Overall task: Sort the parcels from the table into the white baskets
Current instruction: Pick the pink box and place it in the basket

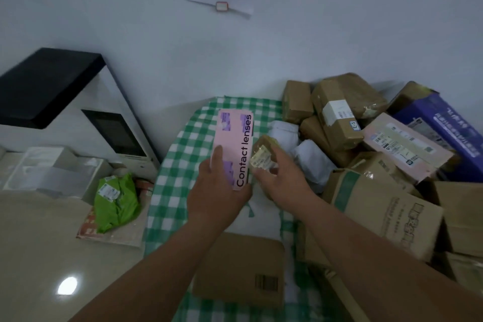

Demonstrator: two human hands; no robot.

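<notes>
My left hand (218,191) grips a flat pink box (235,138) printed "Contact lenses", held upright above the green checked tablecloth (183,165). Just to its right, my right hand (283,178) holds a small brown taped parcel (264,150) with a yellowish label. The two parcels nearly touch. A heap of brown cardboard parcels (337,117) fills the table's right side. One flat cardboard box (243,266) lies under my forearms. No white basket is clearly visible.
A white and black machine (78,112) stands at the left against the wall. A green plastic mailer (116,201) lies on the floor beside it. At right are a blue box (444,128), a pink parcel (402,144) and white soft bags (311,159).
</notes>
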